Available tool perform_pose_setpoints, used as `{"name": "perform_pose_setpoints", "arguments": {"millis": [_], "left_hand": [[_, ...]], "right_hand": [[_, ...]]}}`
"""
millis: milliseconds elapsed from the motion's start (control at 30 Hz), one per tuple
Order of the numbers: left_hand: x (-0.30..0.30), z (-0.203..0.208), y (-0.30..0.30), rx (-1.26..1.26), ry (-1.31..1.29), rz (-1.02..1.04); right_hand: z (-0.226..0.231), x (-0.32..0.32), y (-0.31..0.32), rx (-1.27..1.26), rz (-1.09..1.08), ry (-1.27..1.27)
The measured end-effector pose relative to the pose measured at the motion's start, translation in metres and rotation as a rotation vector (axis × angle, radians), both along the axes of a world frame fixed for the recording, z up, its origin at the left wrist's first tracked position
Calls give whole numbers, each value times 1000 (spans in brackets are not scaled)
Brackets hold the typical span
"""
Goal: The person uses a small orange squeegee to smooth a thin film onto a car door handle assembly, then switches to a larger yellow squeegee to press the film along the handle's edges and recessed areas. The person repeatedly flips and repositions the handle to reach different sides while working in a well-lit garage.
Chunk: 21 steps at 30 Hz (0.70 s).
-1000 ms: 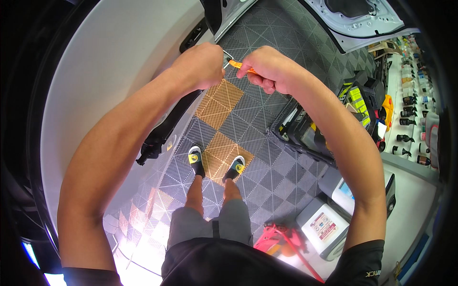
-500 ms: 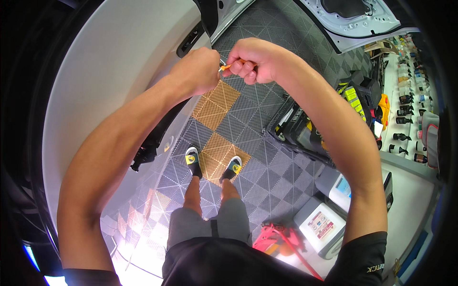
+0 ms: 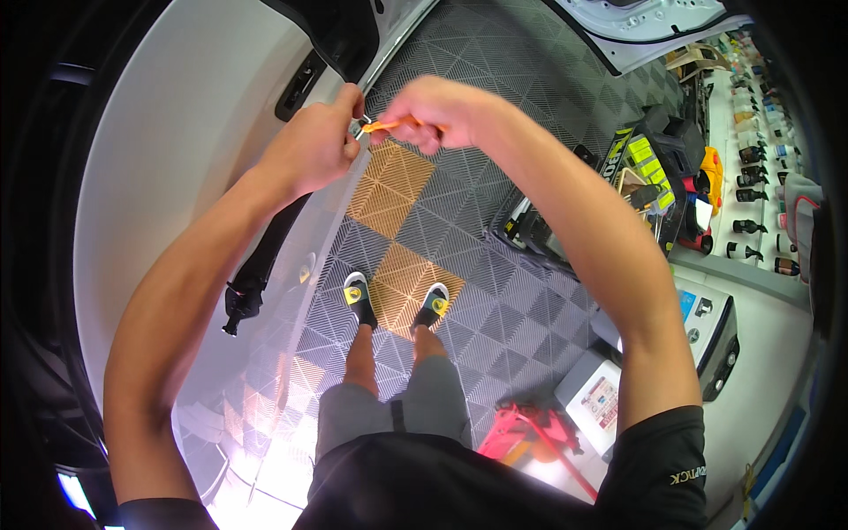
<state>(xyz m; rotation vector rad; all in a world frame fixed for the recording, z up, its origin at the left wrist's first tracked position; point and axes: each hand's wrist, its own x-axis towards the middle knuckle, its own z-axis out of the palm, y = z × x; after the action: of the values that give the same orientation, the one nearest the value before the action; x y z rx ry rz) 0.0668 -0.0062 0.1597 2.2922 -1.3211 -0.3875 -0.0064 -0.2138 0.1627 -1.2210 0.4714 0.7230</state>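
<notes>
My left hand (image 3: 322, 137) is closed, thumb uppermost, beside the pale car panel (image 3: 177, 150). A small silvery piece (image 3: 360, 126) shows at its fingers; the rest of what it grips is hidden. My right hand (image 3: 430, 115), slightly blurred, closes round a thin orange tool (image 3: 389, 124), whose tip meets the silvery piece. Below my left forearm runs a long black part (image 3: 256, 274) with a jointed end; whether my left hand holds it, I cannot tell. Beyond my left hand are a dark recess (image 3: 300, 86) in the panel and a black trim piece (image 3: 340, 35).
A patterned tile floor (image 3: 495, 327) lies under my feet. To the right stand an open black case (image 3: 530, 234) with tools, a white-and-grey machine (image 3: 596, 397), and a shelf of bottles (image 3: 751, 190). A red hose (image 3: 565, 464) lies near me; another car panel (image 3: 654, 31) is at far right.
Both hands have shifted left in view, with the orange tool still in my right hand. More of the tool and the black part shows. The car panel's recess also sits farther left.
</notes>
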Motion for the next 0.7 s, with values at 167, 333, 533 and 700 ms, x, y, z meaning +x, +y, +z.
{"name": "perform_pose_setpoints", "arguments": {"millis": [167,333,533,700], "left_hand": [[1,12,1,-48,32,34],[1,13,1,-15,33,9],[1,6,0,5,46,-14],[3,8,3,26,52,-8]], "right_hand": [[-29,-43,16,-29,-151,-302],[-38,-45,22,98,-204,-222],[-45,-40,17,260,-178,-101],[-64,-44,47,-360,-165,-515]]}}
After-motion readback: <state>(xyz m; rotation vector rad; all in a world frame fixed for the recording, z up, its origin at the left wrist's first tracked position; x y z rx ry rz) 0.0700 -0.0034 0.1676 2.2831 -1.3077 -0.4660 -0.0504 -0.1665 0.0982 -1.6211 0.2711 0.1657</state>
